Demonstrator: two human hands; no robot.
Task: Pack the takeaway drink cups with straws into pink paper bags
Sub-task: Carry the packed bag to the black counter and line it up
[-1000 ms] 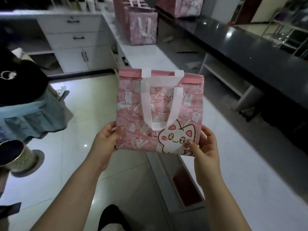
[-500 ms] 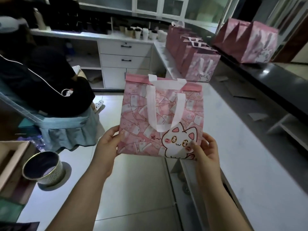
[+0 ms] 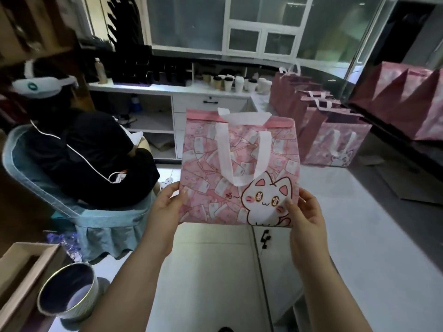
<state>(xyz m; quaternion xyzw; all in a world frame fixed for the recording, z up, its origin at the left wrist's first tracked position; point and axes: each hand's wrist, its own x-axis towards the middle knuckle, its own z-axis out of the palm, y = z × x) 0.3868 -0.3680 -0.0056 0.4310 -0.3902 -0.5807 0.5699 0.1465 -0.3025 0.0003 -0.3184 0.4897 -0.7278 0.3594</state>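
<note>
flat pink cat-print paper bag (image 3: 239, 168) is pinched upright, folded mouth uppermost, by left hand (image 3: 167, 207) and right hand (image 3: 304, 212) at opposite lower corners.

Far cups (image 3: 236, 83) too small to show straws.

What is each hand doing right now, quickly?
Left hand: closed on the lower left corner of the flat pink paper bag with a white cartoon cat.
Right hand: closed on the same bag's lower right corner.
</note>
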